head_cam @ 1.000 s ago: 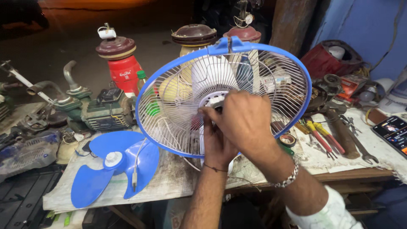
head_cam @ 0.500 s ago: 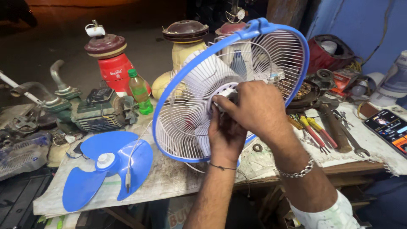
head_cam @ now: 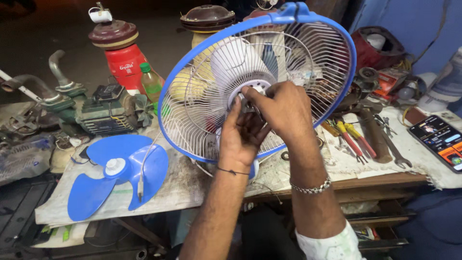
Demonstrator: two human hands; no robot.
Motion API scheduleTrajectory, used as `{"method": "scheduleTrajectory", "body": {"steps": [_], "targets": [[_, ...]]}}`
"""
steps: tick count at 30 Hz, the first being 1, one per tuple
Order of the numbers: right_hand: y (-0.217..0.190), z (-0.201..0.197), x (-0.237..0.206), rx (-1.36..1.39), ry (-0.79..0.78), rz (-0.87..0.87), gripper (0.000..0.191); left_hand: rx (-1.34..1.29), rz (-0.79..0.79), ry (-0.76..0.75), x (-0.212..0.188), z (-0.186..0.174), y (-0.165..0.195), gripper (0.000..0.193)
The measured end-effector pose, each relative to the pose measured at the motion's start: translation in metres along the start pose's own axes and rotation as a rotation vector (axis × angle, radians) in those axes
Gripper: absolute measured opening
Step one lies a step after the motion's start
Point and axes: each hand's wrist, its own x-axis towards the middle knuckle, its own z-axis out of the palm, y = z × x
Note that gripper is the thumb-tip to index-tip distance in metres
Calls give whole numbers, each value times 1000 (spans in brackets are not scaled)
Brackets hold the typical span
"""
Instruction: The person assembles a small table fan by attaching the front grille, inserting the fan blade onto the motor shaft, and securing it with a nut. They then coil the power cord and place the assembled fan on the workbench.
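**A:** ok so where are the hands? Both are bunched at the middle of the round white wire fan guard with the blue plastic rim [head_cam: 308, 72], which stands tilted on the paper-covered bench [head_cam: 192, 185].

**B:** yep. The left hand [head_cam: 240, 139] comes up from below with the fingers curled loosely and the thumb pointing up at the hub. The right hand [head_cam: 279, 108] sits just above and right of it, fingertips pinched on the small grey hub piece [head_cam: 248, 98] at the guard's centre. Can't tell if the left one actually grips anything, the right hand covers it.

**A:** what's around them?

**B:** Well left of the left hand, the loose blue three-blade plastic fan blade [head_cam: 115, 173] lies flat on the bench. Beyond it, up and left, there's a green plastic bottle [head_cam: 151, 84] and a red cylinder with a brown domed lid [head_cam: 120, 53]. Right of the right hand lie red-and-yellow-handled screwdrivers [head_cam: 349, 137], and further right a black smartphone with a lit screen [head_cam: 440, 139].
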Motion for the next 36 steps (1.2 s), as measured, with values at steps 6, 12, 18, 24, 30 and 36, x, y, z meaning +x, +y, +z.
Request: {"method": "scheduleTrajectory", "body": {"steps": [6, 12, 18, 24, 30, 36], "targets": [[2, 7, 0, 292, -90, 149, 62, 233, 82, 95, -9, 3, 19, 56], [-4, 1, -5, 249, -170, 122, 60, 224, 68, 50, -21, -5, 14, 64], [-30, -4, -19, -282, 66, -218, 66, -259, 2, -406, -26, -5, -6, 60], [-47, -7, -15, -443, -28, -294, 62, -608, -15, -794, -9, -6, -22, 28], [-38, -5, -14, -325, 68, -243, 62, -630, -73, -446, 2, -16, -20, 55], [-24, 7, -14, -168, 166, -162, 60, -212, 7, -423, 3, -27, -7, 61]]}}
